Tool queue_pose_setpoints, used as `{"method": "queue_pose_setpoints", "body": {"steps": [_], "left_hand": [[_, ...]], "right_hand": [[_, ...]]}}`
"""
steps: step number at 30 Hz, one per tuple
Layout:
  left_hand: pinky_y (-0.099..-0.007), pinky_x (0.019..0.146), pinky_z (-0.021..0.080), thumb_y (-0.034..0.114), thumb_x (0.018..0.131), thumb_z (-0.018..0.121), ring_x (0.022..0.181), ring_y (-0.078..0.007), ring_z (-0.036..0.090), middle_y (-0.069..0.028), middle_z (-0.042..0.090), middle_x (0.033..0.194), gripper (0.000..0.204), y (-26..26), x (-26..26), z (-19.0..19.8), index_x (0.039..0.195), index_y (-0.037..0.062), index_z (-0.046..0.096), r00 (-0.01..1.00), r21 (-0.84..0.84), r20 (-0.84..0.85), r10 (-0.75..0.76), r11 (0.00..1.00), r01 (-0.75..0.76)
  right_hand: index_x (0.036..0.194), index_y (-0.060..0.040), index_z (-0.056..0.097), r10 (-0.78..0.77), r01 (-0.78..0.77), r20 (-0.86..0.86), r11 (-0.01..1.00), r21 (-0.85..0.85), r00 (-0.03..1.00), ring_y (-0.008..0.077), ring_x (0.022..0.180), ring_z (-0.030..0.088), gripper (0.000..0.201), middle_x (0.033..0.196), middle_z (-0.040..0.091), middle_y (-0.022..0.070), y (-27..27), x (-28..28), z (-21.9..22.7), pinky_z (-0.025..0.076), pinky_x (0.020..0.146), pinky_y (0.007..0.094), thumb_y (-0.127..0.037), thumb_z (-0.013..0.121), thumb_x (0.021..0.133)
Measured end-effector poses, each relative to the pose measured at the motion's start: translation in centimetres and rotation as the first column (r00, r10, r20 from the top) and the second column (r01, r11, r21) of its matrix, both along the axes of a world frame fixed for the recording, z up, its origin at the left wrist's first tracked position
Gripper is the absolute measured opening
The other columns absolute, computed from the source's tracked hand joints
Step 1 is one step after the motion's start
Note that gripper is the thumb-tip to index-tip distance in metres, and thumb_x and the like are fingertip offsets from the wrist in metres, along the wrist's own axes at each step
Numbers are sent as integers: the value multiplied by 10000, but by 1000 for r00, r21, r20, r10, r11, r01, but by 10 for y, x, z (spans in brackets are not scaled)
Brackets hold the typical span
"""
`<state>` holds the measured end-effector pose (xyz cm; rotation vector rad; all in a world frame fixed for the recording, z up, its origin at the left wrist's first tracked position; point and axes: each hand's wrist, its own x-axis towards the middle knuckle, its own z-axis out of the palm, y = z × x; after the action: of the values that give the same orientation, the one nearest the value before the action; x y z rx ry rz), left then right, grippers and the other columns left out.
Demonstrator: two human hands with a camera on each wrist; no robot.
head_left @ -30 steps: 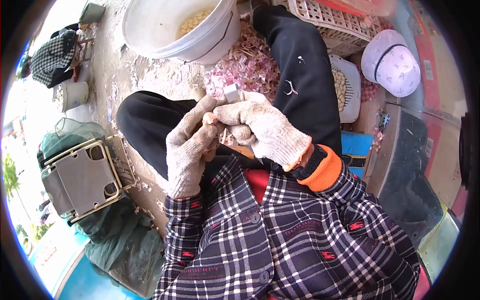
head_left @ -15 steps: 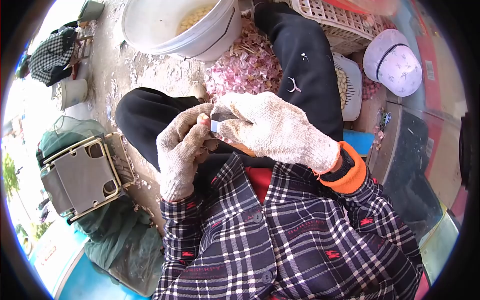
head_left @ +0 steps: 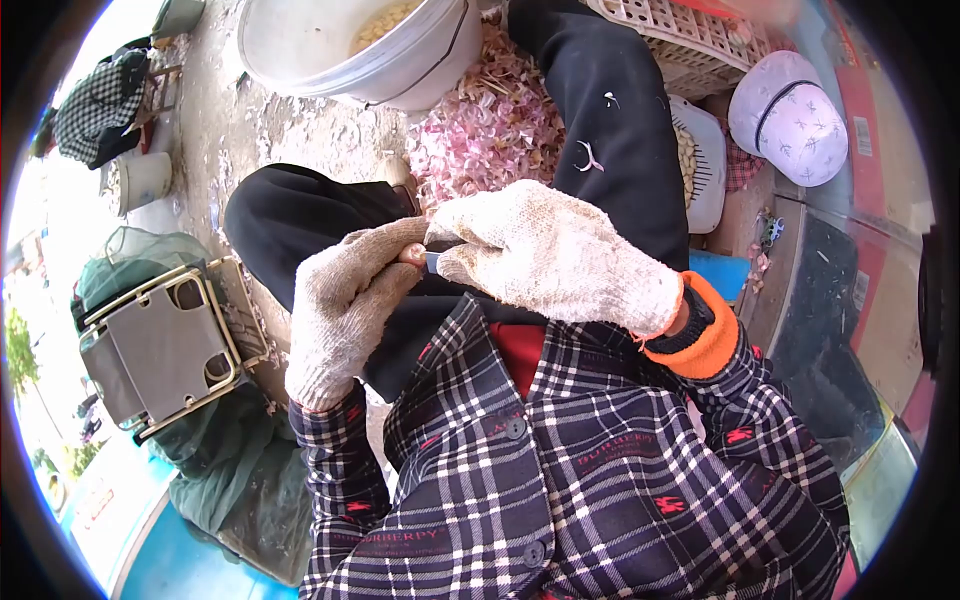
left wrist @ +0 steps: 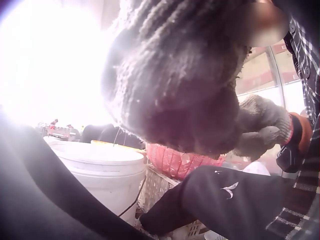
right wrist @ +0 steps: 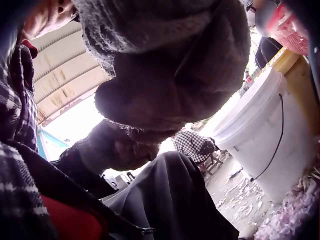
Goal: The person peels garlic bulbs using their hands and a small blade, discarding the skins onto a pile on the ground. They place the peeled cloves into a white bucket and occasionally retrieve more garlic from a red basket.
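Both hands wear off-white knitted gloves and meet above the lap in the head view. Between thumb and forefinger, the left hand (head_left: 345,300) pinches a small pinkish garlic clove (head_left: 413,254). The right hand (head_left: 560,260) grips a small knife, its short metal blade (head_left: 432,262) showing at the fingertips right beside the clove. The knife's handle is hidden inside the right glove. In the left wrist view the left glove (left wrist: 175,75) fills the upper middle. The right glove (right wrist: 170,65) looms dark in the right wrist view, hiding the fingertips' work.
A white bucket (head_left: 440,75) holding pale peeled cloves (head_left: 385,28) stands ahead, beside a heap of pink skins (head_left: 485,140). Further right are a plastic crate (head_left: 690,45), a white basket (head_left: 708,190) of cloves and a pale hat (head_left: 790,118). A folding chair (head_left: 165,345) stands left.
The left hand has shifted left with the clove. The right hand has turned and moved slightly right, and the metal blade, earlier raised above the fingers, now sits low beside the clove.
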<state>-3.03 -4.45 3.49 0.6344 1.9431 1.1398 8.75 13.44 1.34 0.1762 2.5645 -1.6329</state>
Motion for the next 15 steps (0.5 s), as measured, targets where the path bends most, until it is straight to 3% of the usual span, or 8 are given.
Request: {"method": "queue_pose_setpoints", "body": {"steps": [1, 2, 5, 7, 10, 12, 14, 15], "left_hand": [[-194, 704, 482, -17, 861, 667, 799, -71, 608, -37, 672, 905, 289, -1, -1, 0, 1149, -42, 671, 998, -5, -28, -60, 998, 60], [-194, 704, 482, -17, 861, 667, 799, -71, 608, -37, 672, 905, 289, -1, -1, -1, 1149, -42, 671, 998, -6, -25, -60, 998, 60], [-195, 678, 472, -13, 862, 674, 759, -74, 596, -33, 671, 887, 276, 0, 1, -1, 1137, -46, 676, 996, 88, 15, -93, 992, 92], [-182, 626, 450, 52, 905, 663, 705, -60, 572, -36, 669, 866, 265, 3, 5, 5, 1152, -42, 670, 980, 7, 195, 36, 999, -38], [-162, 575, 412, 132, 952, 630, 661, -34, 534, -35, 664, 850, 305, 13, 9, 2, 1211, -29, 640, 911, -23, 375, 173, 984, -178], [-146, 527, 356, 191, 959, 630, 614, -13, 477, -20, 649, 826, 397, 16, 19, -15, 1282, -34, 581, 857, 78, 457, 236, 950, -304], [-153, 518, 367, 190, 942, 650, 611, -15, 491, -22, 641, 817, 390, 22, 27, -9, 1244, -50, 593, 866, 128, 431, 254, 933, -337], [-153, 518, 367, 190, 942, 650, 611, -15, 491, -22, 641, 817, 390, 20, 28, -14, 1244, -50, 593, 866, 124, 432, 253, 934, -335]], "right_hand": [[1067, -105, 669, 8, -7, -133, 1000, 5, 991, 367, 787, 649, 232, 861, 663, 172, -1, 1, -3, 517, 708, 414, -263, 617, 904], [1067, -105, 669, 8, -7, -130, 1000, 4, 991, 367, 787, 649, 232, 861, 663, 172, -1, 2, -3, 517, 708, 414, -263, 617, 904], [972, -47, 674, -24, 26, 45, 998, -52, 999, 341, 786, 663, 231, 824, 669, 163, -1, 2, 7, 515, 704, 430, -256, 589, 919], [973, -52, 679, -91, 152, 235, 955, -256, 968, 319, 743, 665, 227, 794, 665, 152, -2, 3, 10, 516, 681, 407, -257, 598, 919], [983, -59, 683, -213, 313, 274, 858, -407, 938, 308, 717, 660, 231, 783, 664, 153, -7, 4, 2, 514, 666, 397, -266, 611, 909], [997, -59, 684, -254, 363, 303, 845, -393, 919, 323, 725, 664, 237, 791, 666, 165, -7, 2, 4, 517, 663, 407, -264, 615, 901], [1076, -35, 687, -293, 347, 247, 914, -212, 924, 86, 763, 627, 241, 873, 708, 96, -10, 3, 5, 507, 718, 273, -215, 614, 934], [1088, -39, 684, -269, 306, 208, 936, -173, 940, 101, 783, 640, 235, 894, 713, 92, -10, 3, 7, 515, 734, 294, -208, 623, 936]]}}
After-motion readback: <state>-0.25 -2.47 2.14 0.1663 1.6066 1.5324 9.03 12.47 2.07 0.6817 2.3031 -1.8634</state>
